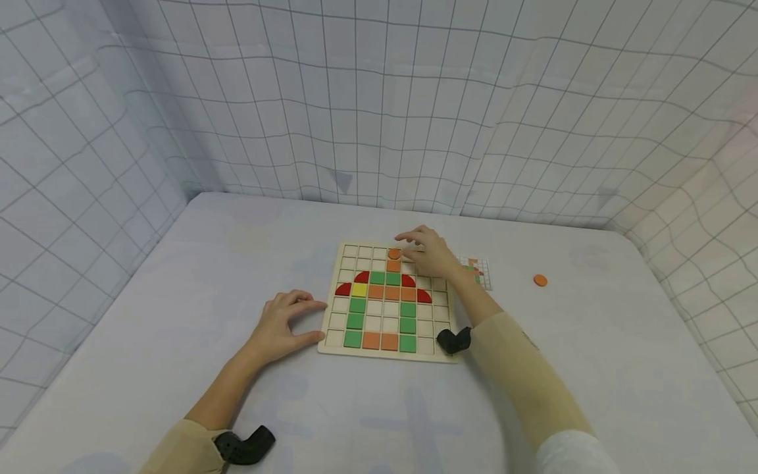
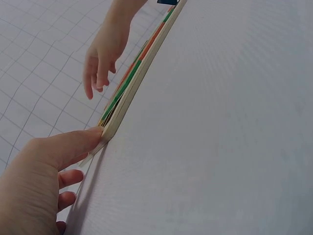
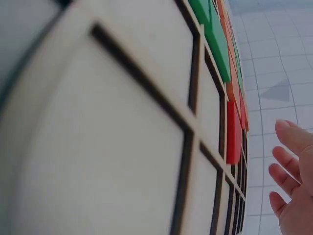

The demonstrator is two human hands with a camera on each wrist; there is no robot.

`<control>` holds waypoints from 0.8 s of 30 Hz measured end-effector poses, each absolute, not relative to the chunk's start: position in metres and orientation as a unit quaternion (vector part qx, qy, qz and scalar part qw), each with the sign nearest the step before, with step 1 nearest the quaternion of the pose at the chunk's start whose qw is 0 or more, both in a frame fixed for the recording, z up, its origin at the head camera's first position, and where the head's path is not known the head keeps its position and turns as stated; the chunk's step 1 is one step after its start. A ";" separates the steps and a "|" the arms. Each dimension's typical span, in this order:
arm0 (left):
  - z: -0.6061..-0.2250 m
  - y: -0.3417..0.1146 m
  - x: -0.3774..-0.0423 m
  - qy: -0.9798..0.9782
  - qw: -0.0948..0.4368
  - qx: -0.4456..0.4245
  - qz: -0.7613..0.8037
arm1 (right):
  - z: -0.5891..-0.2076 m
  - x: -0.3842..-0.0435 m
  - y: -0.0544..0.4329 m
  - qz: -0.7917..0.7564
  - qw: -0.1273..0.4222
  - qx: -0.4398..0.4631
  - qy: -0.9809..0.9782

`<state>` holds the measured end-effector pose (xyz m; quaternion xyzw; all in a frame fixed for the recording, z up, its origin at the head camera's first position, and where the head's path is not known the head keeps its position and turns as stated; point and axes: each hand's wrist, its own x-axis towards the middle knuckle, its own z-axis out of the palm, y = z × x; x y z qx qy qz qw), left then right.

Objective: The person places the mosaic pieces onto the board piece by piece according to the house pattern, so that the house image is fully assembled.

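Observation:
A wooden grid board (image 1: 386, 357) lies flat, with green, orange, red and yellow tiles set in its squares. At the top of the pattern is an orange round tile (image 1: 394, 253), directly above an orange square tile (image 1: 393, 266). My right hand (image 1: 431, 255) hovers over the board's upper right, fingers loosely bent beside the round tile; the right wrist view shows nothing in that hand. With thumb and forefinger spread, my left hand (image 1: 279, 329) touches the board's left edge. In the left wrist view its thumb (image 2: 80, 142) rests against the board's corner.
A small printed pattern card (image 1: 484, 271) lies right of the board, partly covered by my right hand and forearm. Farther right is a loose orange disc (image 1: 540, 280). Grid-patterned curtains (image 1: 414, 112) enclose the white table (image 1: 249, 230) at the back and sides.

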<state>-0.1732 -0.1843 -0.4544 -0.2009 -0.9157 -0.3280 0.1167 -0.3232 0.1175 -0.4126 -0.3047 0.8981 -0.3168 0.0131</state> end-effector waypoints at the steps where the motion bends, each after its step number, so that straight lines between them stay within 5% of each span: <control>1: -0.454 -0.184 -0.173 -0.915 0.117 -0.201 -0.328 | -0.410 -0.322 0.121 -0.330 0.009 -0.302 0.895; 24: -0.454 -0.185 -0.173 -0.913 0.124 -0.210 -0.327 | -0.406 -0.291 0.267 -0.383 -0.059 -0.128 0.913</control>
